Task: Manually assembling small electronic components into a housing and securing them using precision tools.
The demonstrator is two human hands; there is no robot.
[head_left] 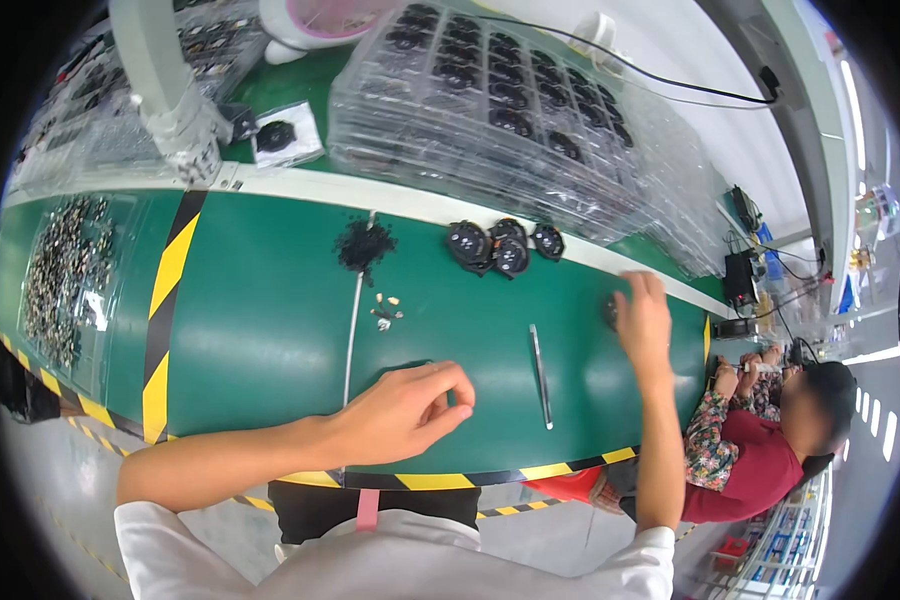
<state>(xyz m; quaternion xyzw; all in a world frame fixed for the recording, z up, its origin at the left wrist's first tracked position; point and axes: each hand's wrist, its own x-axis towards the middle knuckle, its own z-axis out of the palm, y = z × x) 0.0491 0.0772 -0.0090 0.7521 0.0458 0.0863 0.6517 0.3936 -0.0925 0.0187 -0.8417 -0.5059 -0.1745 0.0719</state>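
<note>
The left hand (410,405) hovered low over the smooth green mat (260,320), its fingers curled inward with thumb and forefinger tips pressed together in a pinch; whatever sat between them was too small to make out. The right hand (642,318) reached out to the far right of the mat, fingers bent down onto a small dark round part (610,312) that showed just at its left edge, mostly hidden; whether it gripped the part or only touched it could not be told.

Between the 2 hands lay slim metal tweezers (540,375), straight and shiny, pointing away from the person. Further in, a few tiny pale pieces (386,310) lay scattered beside a thin seam in the mat, and above them sat a loose heap of fine black bits (364,243). To the right of that heap, 4 black round discs (500,246) clustered together, touching, near the white rail (410,200) at the mat's far edge.

Behind the rail stood stacks of clear, glossy plastic trays (510,110) with moulded pockets holding more dark discs. At far left, a clear tray held a mass of small metallic parts (65,275). Yellow-and-black striped tape (170,300) crossed the mat and edged its front.
</note>
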